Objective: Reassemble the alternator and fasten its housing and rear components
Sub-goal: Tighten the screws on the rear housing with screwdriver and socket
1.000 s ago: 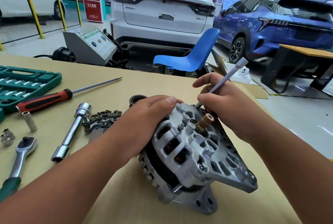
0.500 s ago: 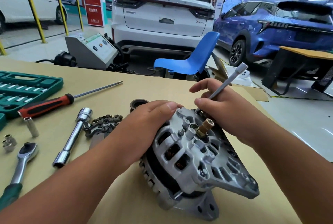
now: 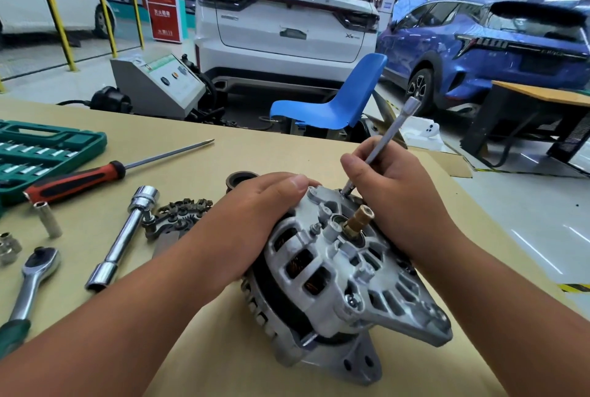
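**Both hands on the alternator, a rod set at its far rim**

The alternator [image 3: 344, 272] rests on the desk [image 3: 223, 364]. Its ribbed silver housing is tilted up, and a brass-coloured shaft end [image 3: 359, 219] stands out of its middle.

The left hand [image 3: 255, 214] lies over the alternator's left side with the thumb along the upper rim. Its grip is closed round the housing, though the fingers themselves are hidden behind it. The right hand [image 3: 399, 192] is at the alternator's far right. Its grip is clamped on a thin metal rod [image 3: 388, 138], with thumb and fingers pinching the shaft low down. The rod slants up and away to the right, and its lower tip touches the housing's far rim just behind the shaft end.

Other things lie on the desk around the alternator:
- Just beyond it, partly behind the left hand, sits a black ring [image 3: 239, 179].
- To its left lies a dark toothed plate [image 3: 182, 214], touching a chrome tube wrench [image 3: 123, 237].
- Farther left are a red-handled screwdriver [image 3: 76, 181], a small socket [image 3: 48, 219] and a ratchet [image 3: 32, 278].
- A green tool case [image 3: 41, 154] sits well apart from it, at the far left.

Past the desk, behind the alternator, stand a blue chair [image 3: 335, 103], a white car [image 3: 287, 20] and a blue car [image 3: 479, 45].
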### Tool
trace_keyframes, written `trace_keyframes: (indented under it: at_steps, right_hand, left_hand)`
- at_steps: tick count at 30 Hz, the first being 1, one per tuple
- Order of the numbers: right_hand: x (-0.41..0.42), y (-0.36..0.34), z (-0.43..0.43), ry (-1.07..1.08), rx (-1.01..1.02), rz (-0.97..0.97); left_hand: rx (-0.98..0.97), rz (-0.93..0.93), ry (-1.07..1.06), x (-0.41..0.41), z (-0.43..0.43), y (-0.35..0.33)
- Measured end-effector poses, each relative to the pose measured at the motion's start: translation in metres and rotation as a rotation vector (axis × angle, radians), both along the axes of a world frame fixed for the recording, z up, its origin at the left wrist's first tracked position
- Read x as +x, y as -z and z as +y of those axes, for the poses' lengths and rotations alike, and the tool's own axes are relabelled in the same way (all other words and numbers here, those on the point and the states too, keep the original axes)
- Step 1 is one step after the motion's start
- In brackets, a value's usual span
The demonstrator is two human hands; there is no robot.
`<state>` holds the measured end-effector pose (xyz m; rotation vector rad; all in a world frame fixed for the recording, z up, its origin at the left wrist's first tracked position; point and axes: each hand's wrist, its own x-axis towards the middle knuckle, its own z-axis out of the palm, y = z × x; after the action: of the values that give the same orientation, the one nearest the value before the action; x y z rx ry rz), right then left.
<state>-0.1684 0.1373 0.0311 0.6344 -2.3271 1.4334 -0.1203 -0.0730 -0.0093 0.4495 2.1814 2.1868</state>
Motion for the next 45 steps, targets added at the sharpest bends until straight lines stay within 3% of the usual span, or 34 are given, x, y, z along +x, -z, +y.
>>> trace_keyframes:
  at_steps: [8, 13, 19, 28, 33, 40, 45]
  right_hand:
    - [0.0, -0.006, 0.006, -0.104, 0.066, -0.072]
    - [-0.006, -0.007, 0.01, -0.192, 0.0, -0.184]
    - [-0.006, -0.002, 0.005, -0.121, 0.01, -0.082]
    - [-0.011, -0.007, 0.012, -0.202, 0.045, -0.198]
    - [-0.012, -0.004, 0.011, -0.164, 0.042, -0.138]
    - [-0.013, -0.007, 0.017, -0.235, 0.043, -0.229]
    - [-0.012, -0.005, 0.012, -0.163, 0.019, -0.198]
  left_hand:
    - [-0.002, -0.002, -0.019, 0.001, 0.001, 0.0]
    - [0.007, -0.008, 0.0, -0.002, 0.002, -0.001]
    - [-0.025, 0.01, -0.021, 0.002, 0.001, -0.002]
    - [-0.063, 0.005, -0.122, 0.011, 0.009, -0.015]
    - [-0.125, -0.011, -0.135, 0.018, 0.011, -0.019]
    - [-0.107, -0.062, -0.086, 0.022, 0.008, -0.02]
    - [-0.118, -0.055, -0.091, 0.021, 0.008, -0.02]
